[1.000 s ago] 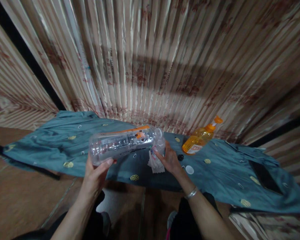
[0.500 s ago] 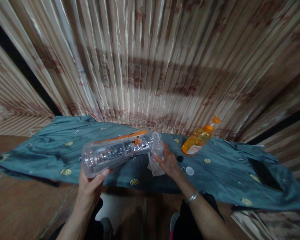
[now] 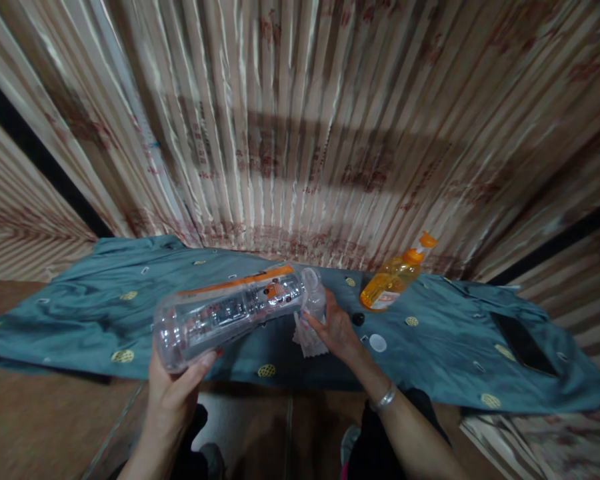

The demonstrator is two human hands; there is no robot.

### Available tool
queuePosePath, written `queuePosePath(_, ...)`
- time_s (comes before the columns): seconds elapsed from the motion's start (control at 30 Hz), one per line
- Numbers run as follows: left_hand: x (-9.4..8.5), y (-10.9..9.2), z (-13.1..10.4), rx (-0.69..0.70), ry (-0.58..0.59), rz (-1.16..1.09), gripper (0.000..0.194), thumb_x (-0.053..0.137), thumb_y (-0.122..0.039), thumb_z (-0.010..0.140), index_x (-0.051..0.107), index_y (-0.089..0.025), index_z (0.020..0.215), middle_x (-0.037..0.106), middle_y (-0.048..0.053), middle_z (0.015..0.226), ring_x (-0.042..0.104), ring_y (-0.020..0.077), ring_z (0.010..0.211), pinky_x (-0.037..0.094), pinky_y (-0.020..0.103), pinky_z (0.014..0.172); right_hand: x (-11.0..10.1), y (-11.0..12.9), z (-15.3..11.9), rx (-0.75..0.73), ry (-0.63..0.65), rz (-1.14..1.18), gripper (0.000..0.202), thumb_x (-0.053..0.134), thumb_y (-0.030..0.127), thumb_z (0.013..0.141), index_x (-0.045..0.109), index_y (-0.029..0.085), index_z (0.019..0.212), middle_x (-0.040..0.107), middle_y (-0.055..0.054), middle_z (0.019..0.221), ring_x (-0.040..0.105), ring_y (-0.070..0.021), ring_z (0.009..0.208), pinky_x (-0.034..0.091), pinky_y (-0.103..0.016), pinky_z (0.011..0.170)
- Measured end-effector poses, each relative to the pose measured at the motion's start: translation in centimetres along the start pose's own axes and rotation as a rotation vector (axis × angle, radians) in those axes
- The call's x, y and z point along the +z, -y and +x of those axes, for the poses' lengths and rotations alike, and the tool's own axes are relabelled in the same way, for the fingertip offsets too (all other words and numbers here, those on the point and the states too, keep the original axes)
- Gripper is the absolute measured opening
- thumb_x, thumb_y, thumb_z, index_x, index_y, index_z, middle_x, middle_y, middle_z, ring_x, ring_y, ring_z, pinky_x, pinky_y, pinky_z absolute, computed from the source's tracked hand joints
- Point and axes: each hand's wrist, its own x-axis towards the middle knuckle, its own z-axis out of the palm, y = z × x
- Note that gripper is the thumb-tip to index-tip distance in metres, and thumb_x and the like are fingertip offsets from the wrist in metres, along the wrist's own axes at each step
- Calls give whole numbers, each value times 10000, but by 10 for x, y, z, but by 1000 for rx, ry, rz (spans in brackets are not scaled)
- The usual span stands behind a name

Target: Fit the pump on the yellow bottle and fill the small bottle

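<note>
My left hand (image 3: 177,387) is closed round the base of a large clear plastic bottle (image 3: 225,320) with an orange label. The bottle lies tilted almost level, its neck pointing right. At its mouth, my right hand (image 3: 337,328) grips a small clear bottle (image 3: 317,304), partly hidden by the fingers. The two bottle mouths meet or nearly meet; I cannot tell whether they touch. Any liquid passing between them cannot be made out. A crumpled white tissue (image 3: 310,340) sits below the small bottle, by my right fingers.
An orange pump bottle (image 3: 390,283) stands to the right on the blue-green cloth (image 3: 445,353). Close to my right wrist lie a black cap (image 3: 359,319) and a white round lid (image 3: 378,343). A dark phone (image 3: 523,343) rests farther right. A pleated curtain (image 3: 290,133) hangs behind.
The large bottle's base and my left hand have shifted slightly left and down. My right hand stays nearly in place with the small bottle. The view has moved a little.
</note>
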Motion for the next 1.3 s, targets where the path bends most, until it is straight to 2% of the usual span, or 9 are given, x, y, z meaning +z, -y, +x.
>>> queuePosePath(0.17, 0, -1, 0, 12, 8, -18, 846, 1063, -352, 517, 771, -295, 1309, 757, 18, 912, 718, 260, 769, 614, 355, 670, -3, 3, 0, -10, 8, -1, 682, 764, 329, 932, 544, 171, 1558, 801, -198, 1380, 804, -383, 1256, 653, -577, 1105)
queuePosePath(0.37, 2, -2, 0, 14, 2, -31, 894, 1072, -312, 500, 756, -265, 1335, 749, 7, 910, 715, 245, 756, 611, 346, 679, -3, 5, 0, -1, 8, -6, 655, 745, 325, 943, 554, 165, 1549, 785, -196, 1423, 792, -358, 1290, 644, -509, 1120)
queuePosePath(0.6, 2, -4, -1, 35, 26, -19, 900, 1071, -318, 522, 746, -238, 1358, 748, 3, 899, 716, 215, 749, 615, 308, 691, -1, 1, 0, -14, -10, -11, 656, 753, 327, 932, 566, 172, 1541, 811, -174, 1374, 811, -356, 1249, 662, -513, 1088)
queuePosePath(0.77, 4, -6, -1, 42, 39, -17, 886, 1069, -327, 540, 748, -263, 1363, 771, 11, 937, 727, 217, 777, 612, 289, 685, -1, 1, 0, -35, -19, -3, 652, 758, 336, 932, 580, 164, 1535, 815, -183, 1359, 818, -366, 1226, 671, -529, 1071)
queuePosePath(1.0, 14, -9, -2, 39, -44, -13, 910, 1080, -369, 442, 767, -241, 1287, 745, -2, 848, 686, 190, 696, 597, 263, 638, 1, 1, 0, -52, -32, -24, 621, 750, 332, 945, 586, 172, 1521, 824, -170, 1329, 828, -346, 1198, 681, -494, 1043)
queuePosePath(1.13, 14, -10, -3, 26, -37, 0, 898, 1074, -368, 456, 763, -230, 1287, 745, 9, 885, 724, 219, 746, 602, 280, 641, 0, 0, 0, -60, -23, -37, 607, 745, 322, 947, 583, 154, 1508, 831, -179, 1305, 840, -339, 1160, 687, -473, 1015)
queuePosePath(1.3, 13, -10, -3, 38, -42, 16, 886, 1064, -386, 478, 758, -223, 1294, 726, 1, 816, 763, 263, 771, 616, 308, 645, -3, 3, 0, -66, -10, -37, 607, 746, 333, 958, 581, 154, 1514, 830, -179, 1307, 840, -344, 1159, 689, -473, 1013)
